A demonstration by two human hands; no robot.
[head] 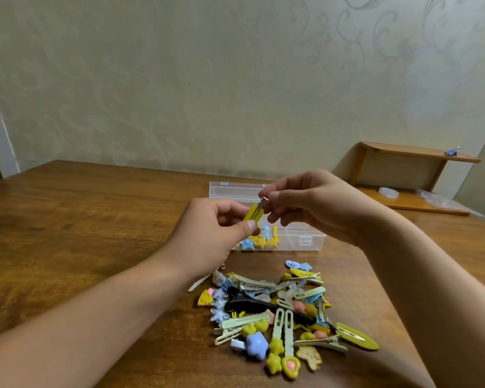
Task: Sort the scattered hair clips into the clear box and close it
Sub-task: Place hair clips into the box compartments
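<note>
Clear box: lid open, standing up at back, on table. Star-shaped yellow and blue clips in left compartment. Yellow clip raised above box, tilted, metal end uppermost. Scattered pile of clips nearer, mixed colours, long black one among them.

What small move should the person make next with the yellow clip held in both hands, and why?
Probably lower the yellow clip into the clear box and release it. Both the left hand and the right hand pinch it just above the open box, where star clips already lie in the left compartment, while a pile of clips waits on the table.
</note>
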